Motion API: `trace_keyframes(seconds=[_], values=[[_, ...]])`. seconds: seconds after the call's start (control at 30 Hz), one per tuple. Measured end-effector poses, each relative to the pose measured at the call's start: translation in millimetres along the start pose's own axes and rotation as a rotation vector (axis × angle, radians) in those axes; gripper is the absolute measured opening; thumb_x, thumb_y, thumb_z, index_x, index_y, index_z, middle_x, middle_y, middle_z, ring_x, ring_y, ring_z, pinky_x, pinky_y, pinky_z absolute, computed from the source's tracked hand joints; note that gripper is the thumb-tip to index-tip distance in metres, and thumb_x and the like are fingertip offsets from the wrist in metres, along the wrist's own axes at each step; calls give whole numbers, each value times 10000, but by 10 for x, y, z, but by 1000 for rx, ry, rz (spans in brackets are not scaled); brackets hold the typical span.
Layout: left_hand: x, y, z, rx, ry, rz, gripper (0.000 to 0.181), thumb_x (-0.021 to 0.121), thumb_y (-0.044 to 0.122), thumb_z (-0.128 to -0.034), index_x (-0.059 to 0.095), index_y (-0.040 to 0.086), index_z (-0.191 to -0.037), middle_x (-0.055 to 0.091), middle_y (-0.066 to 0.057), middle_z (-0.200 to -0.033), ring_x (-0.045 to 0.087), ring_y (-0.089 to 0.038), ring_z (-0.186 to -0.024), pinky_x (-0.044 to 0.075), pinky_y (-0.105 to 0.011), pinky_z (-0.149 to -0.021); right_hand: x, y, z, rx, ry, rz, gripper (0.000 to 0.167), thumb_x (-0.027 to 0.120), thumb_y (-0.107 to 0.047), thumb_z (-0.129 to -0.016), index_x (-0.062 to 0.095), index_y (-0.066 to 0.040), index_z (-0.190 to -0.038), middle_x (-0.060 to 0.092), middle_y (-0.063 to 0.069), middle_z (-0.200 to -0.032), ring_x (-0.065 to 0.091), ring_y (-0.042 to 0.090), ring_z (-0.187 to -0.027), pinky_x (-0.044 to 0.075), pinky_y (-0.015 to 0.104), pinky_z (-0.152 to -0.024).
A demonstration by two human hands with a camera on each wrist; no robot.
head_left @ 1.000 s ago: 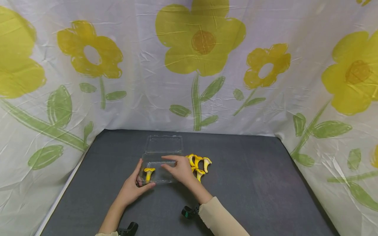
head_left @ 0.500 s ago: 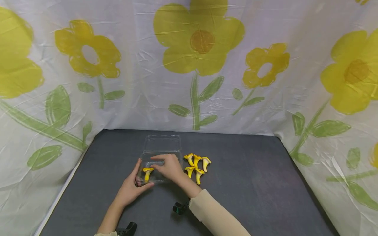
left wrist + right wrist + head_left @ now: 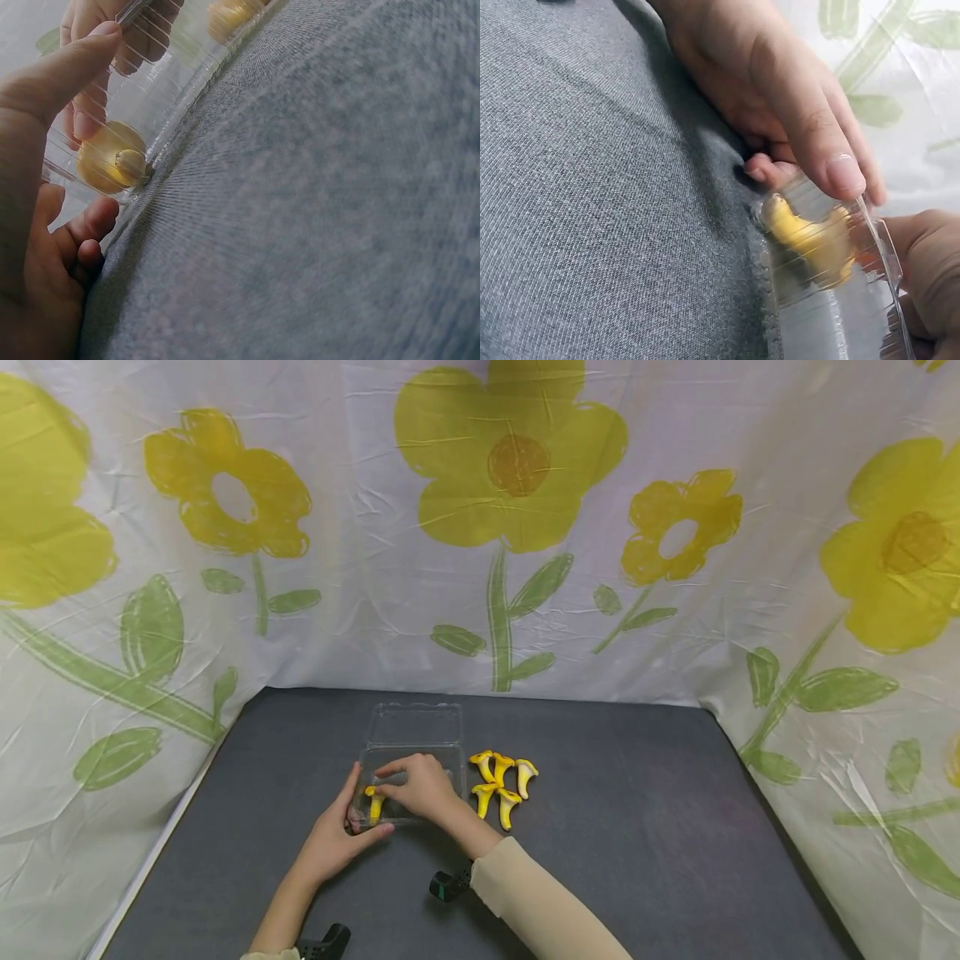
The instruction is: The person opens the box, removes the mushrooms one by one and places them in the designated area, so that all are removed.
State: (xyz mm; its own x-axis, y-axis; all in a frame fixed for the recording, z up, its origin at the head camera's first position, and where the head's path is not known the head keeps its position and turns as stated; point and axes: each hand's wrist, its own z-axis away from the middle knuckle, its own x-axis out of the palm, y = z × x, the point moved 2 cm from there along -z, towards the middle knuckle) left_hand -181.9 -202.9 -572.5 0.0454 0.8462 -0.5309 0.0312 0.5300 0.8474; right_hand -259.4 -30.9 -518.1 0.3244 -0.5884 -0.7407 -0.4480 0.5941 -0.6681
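Note:
A yellow chanterelle mushroom lies inside the left part of a clear plastic clamshell box, whose lid is folded back. My left hand grips the box at its near left corner, thumb along the near rim and fingers at the left side. My right hand reaches into the box, thumb and index finger pinching the mushroom's cap. Through the clear wall, the left wrist view shows the mushroom stem end first, with a fingertip on its cap. In the right wrist view the mushroom appears behind the ribbed wall.
Several more yellow mushrooms lie in a loose cluster just right of the box. Dark grey cloth covers the table. A white curtain printed with yellow flowers hangs around its back and sides.
My right hand has moved left from the box's right side to the mushroom inside, and its thumb and index finger have closed on the cap. The left hand keeps its hold on the box.

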Motion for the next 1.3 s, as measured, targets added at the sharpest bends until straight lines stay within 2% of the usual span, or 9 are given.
trace_keyframes(seconds=[0.27,0.67,0.77,1.07,1.3], values=[[2,7,-1,13,2,1,1195,889,379,-882,74,167,-1730,478,-27,-831,443,-151,-717,395,-293,-671,23,-11,36,-34,-37,129,202,796,-258,-984,846,-211,-1173,817,-51,-1011,226,13,-395,241,161,-427],[4,9,-10,-2,-2,7,1206,895,391,-872,74,186,-1731,469,-29,-811,429,-152,-691,387,-293,-649,18,-42,39,-52,-5,139,177,778,-253,-999,853,-198,-1149,801,-48,-877,209,16,-384,220,152,-415],[8,4,-9,0,0,7,1204,895,387,-873,74,187,-1731,469,-29,-808,429,-151,-687,387,-295,-648,20,-37,39,-51,8,128,178,769,-247,-1006,851,-192,-1155,787,-44,-827,207,21,-380,221,152,-409],[15,6,-15,-10,-3,-12,1207,894,399,-872,72,198,-1732,491,-24,-818,448,-151,-700,401,-297,-668,-87,-21,129,-47,125,46,178,776,-271,-1000,852,-198,-1143,816,-35,-950,171,10,-369,234,165,-405],[1,23,-7,-3,5,-7,1203,894,391,-874,76,184,-1731,485,-25,-810,443,-139,-692,402,-287,-653,-196,2,255,-61,177,-34,166,791,-260,-986,857,-191,-1121,753,-31,-720,183,-2,-350,242,167,-400]])
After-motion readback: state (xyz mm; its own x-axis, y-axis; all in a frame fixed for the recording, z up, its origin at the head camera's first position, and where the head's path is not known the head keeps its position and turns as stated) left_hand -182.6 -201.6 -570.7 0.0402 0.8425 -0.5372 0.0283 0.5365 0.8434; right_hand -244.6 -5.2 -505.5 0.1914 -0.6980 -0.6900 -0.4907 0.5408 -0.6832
